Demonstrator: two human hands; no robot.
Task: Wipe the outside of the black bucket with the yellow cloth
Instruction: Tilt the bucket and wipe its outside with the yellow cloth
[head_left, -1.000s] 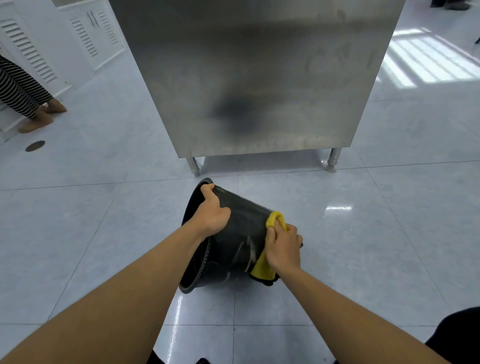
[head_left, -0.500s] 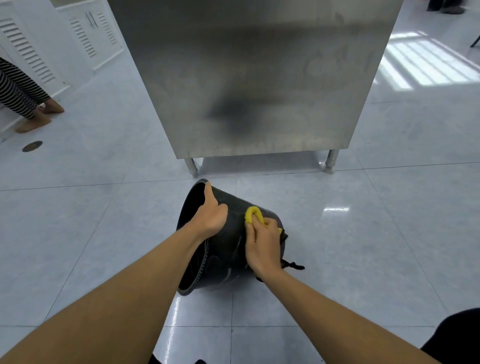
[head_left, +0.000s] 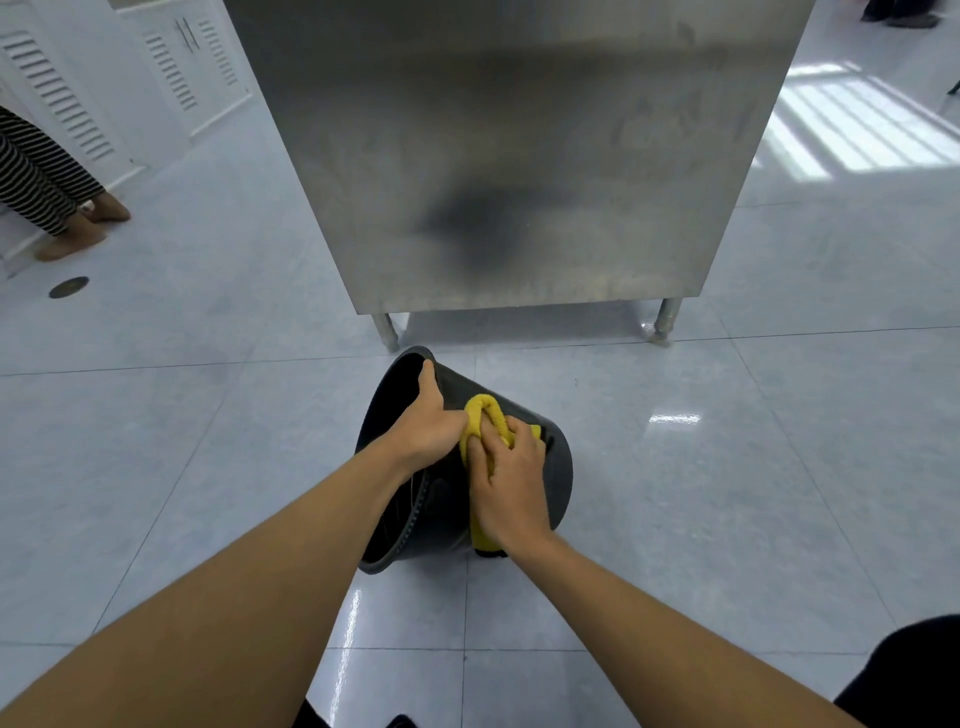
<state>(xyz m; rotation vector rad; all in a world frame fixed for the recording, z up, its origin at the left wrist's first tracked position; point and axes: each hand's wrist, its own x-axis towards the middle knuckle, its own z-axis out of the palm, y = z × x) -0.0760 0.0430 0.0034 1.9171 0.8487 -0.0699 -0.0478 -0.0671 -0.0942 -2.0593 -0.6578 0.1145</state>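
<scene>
The black bucket (head_left: 556, 467) lies on its side on the tiled floor, its open mouth facing left. My left hand (head_left: 423, 423) grips the upper rim, thumb along the edge. My right hand (head_left: 506, 480) presses the yellow cloth (head_left: 485, 410) flat against the bucket's outer wall, right beside my left hand. A fold of the cloth bulges above my fingers and another end hangs below my wrist. Most of the cloth is hidden under my palm.
A tall stainless steel cabinet (head_left: 519, 156) on short legs stands just beyond the bucket. A person's striped trouser legs and shoes (head_left: 67, 228) are at the far left by white louvred doors (head_left: 67, 93). A round floor drain (head_left: 68, 287) lies near them.
My right hand has slid the yellow cloth leftward and upward over the bucket wall, from near its base until it sits beside my left hand. My left hand keeps its grip on the rim.
</scene>
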